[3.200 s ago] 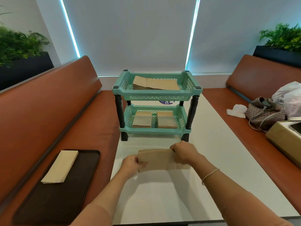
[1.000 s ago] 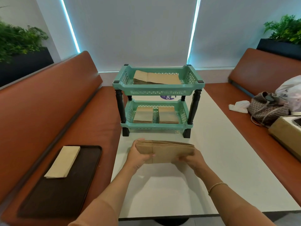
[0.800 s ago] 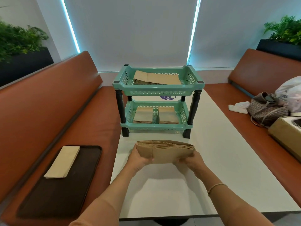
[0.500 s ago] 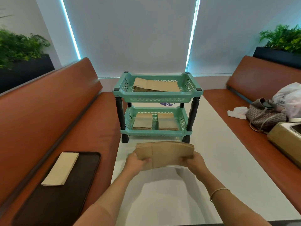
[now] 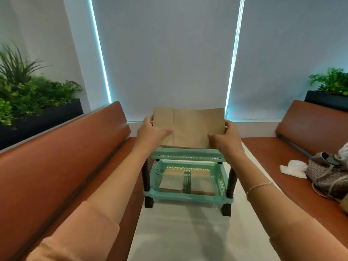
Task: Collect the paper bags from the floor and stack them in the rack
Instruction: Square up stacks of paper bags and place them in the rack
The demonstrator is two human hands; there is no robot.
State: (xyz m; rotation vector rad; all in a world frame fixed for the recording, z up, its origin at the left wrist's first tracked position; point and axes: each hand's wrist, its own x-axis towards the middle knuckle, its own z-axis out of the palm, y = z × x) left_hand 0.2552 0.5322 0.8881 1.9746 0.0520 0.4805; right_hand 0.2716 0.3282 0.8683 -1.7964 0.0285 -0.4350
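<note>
Rack [image 5: 187, 157] on table [image 5: 188, 232] ctr, bags [image 5: 189, 131] above top tier, benches [image 5: 62, 166] L & R

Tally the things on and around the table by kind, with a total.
Paper bag stacks: 3 (one held by left hand and right hand, two on the lower shelf)
Rack: 1
Benches: 2
Planters: 2
Handbag: 1
Total: 9

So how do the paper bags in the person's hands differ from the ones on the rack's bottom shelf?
The held paper bags are tilted up above the rack's top shelf, gripped by the left hand and right hand; the bottom-shelf bags lie flat in two side-by-side piles, untouched. Both are brown paper.
</note>
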